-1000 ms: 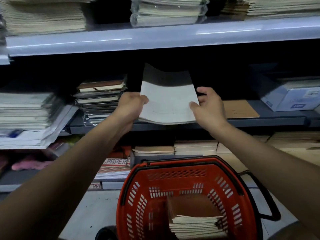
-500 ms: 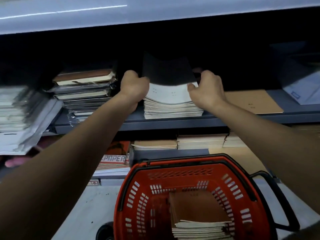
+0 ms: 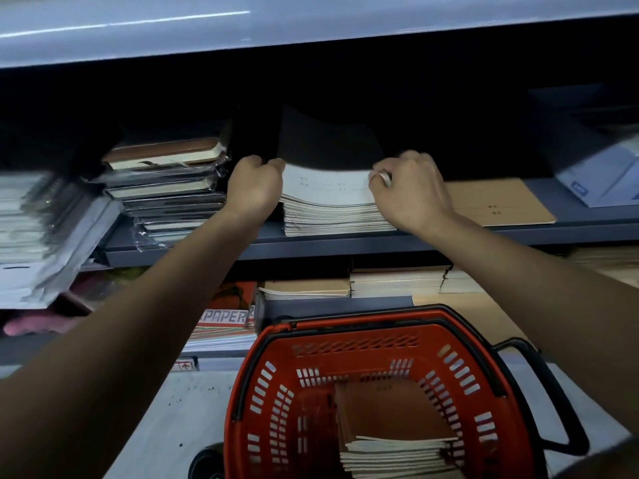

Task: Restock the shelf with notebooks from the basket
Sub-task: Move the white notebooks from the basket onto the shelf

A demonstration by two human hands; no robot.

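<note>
A stack of pale thin notebooks (image 3: 328,198) lies on the middle shelf (image 3: 345,242), its far half in deep shadow. My left hand (image 3: 254,186) grips the stack's left edge with curled fingers. My right hand (image 3: 411,191) grips its right edge, fingers curled over the top. Below, a red basket (image 3: 377,344) holds a pile of brown-covered notebooks (image 3: 390,420).
Wrapped dark notebooks (image 3: 166,188) are piled left of my left hand. A brown notebook (image 3: 498,202) lies flat to the right, and a blue-white box (image 3: 601,178) sits farther right. Lower shelves carry tan notebook stacks (image 3: 397,281) and paper packs (image 3: 224,323).
The raised notebooks came down onto the shelf as a stack. Both hands followed them in and now hold the stack's side edges. The camera has tilted lower.
</note>
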